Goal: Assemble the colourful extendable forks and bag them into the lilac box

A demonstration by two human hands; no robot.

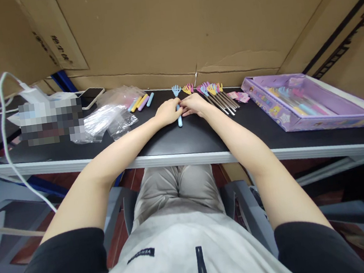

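My left hand (167, 112) and my right hand (194, 105) rest together on the black table (202, 138), fingers curled around a blue hand-shaped back scratcher (179, 120). Its claw end pokes out beyond my fingers and its blue handle sticks out toward me. Just right of my hands lies a bundle of several more scratchers (218, 96) with pink, yellow and blue claws and metal shafts.
Clear plastic bags (109, 117) and loose coloured handles (142, 102) lie to the left, beside a phone (91, 96) and a white charger cable (7, 132). A purple display box (301, 100) of scratchers sits at the right. Cardboard walls stand behind.
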